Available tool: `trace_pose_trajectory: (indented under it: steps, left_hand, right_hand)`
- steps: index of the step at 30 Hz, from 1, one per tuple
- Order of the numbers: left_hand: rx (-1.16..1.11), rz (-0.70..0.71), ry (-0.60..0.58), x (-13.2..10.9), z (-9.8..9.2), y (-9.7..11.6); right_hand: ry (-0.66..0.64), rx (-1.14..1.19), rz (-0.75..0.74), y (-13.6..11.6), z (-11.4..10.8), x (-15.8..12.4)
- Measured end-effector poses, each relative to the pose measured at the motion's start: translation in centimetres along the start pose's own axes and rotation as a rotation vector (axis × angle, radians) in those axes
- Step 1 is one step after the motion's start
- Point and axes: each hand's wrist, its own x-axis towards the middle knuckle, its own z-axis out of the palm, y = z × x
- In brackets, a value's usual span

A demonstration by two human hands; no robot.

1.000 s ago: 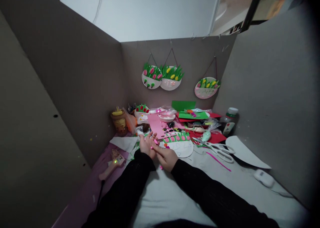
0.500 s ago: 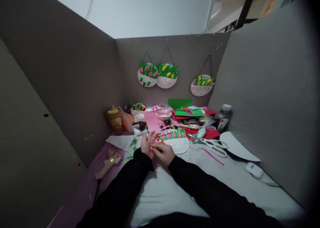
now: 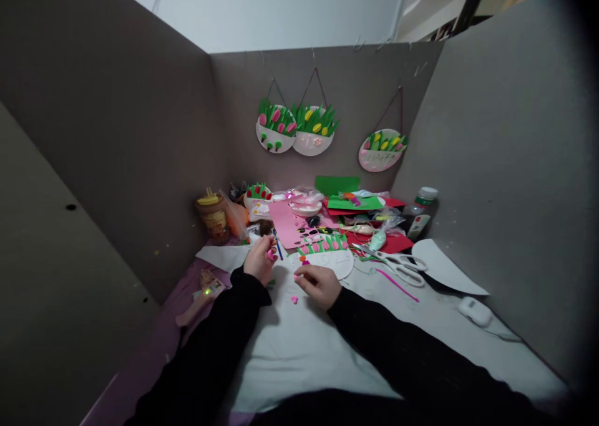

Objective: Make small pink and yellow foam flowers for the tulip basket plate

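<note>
Holding pink piece (image 3: pixel 271 255), left hand (image 3: pixel 258 260) partly hiding its shape.

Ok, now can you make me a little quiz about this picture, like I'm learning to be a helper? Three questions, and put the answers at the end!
1. How many plates are hanging on the back wall?
2. True or false: the scissors lie to the right of the right hand.
3. What colour is the little bit showing in the left hand?
a) yellow
b) pink
c) green

Key:
1. Three.
2. True.
3. b) pink.
</note>
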Motion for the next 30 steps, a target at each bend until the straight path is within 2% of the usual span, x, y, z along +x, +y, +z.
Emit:
trace_pose_trajectory:
  steps: [3,4,6,11,16,19,21,23,26,27,28,30]
  left_hand:
    - [0.475,-0.002,-0.210,-0.5,-1.7,0.8]
    - [0.585,0.003,-0.307,-0.8,-2.1,0.9]
    - [0.674,0.052,-0.413,-1.5,-2.5,0.8]
    - [0.769,0.196,-0.482,-2.2,-2.9,-0.8]
    - [0.793,0.116,-0.578,-1.8,-3.4,-1.7]
    - [0.697,0.027,-0.564,-1.8,-3.5,-1.6]
    - [0.672,0.020,-0.551,-1.8,-3.6,-1.6]
    - [0.767,0.134,-0.585,-1.8,-3.7,-1.7]
    - [0.962,0.426,-0.640,-1.7,-3.9,-2.1]
    - [1.010,0.479,-0.655,-1.7,-4.0,-2.1]
    - [1.044,0.490,-0.673,-1.7,-4.0,-2.2]
    - [1.067,0.414,-0.710,-1.7,-4.0,-2.2]
  right_hand:
    - [-0.143,-0.140,-0.053,0.6,-0.9,-2.0]
    - [-0.190,-0.187,-0.062,0.7,-1.0,-2.5]
    - [-0.264,-0.265,-0.069,0.7,-1.0,-3.1]
    - [-0.345,-0.337,-0.041,0.4,-0.5,-2.8]
    - [-0.342,-0.359,-0.021,0.3,-0.4,-2.6]
    - [-0.331,-0.346,-0.001,0.3,-0.5,-2.7]
    - [-0.339,-0.344,0.013,0.2,-0.5,-2.7]
    - [-0.349,-0.345,0.022,0.2,-0.4,-2.6]
    - [-0.355,-0.348,0.018,0.3,-0.3,-2.6]
    - [-0.355,-0.352,0.014,0.4,-0.3,-2.6]
    - [-0.355,-0.356,0.010,0.5,-0.2,-2.6]
    - [-0.362,-0.364,0.000,0.7,-0.2,-2.6]
